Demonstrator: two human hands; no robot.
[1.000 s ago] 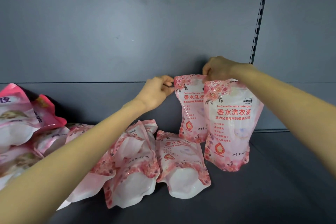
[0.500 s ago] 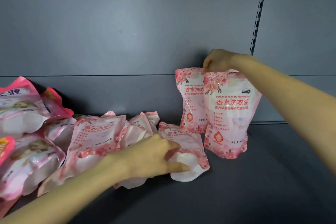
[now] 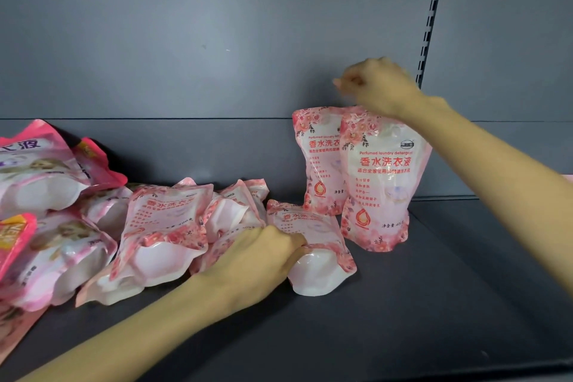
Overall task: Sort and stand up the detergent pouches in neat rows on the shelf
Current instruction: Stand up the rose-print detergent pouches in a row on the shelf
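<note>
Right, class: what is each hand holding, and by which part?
Left hand grips the lying pouch around its middle. Right hand, blurred above the standing pouches: cannot tell.

The standing pouches below the right hand are glossy printed plastic film, creased and catching highlights. The lying pouch under the left hand is the same slick film, with a shiny white base. The deeper-pink pouches far left of that hand shine likewise. The shelf deck beneath both hands looks like matt dark-grey painted metal. The back panel behind them is smooth and matt.
</note>
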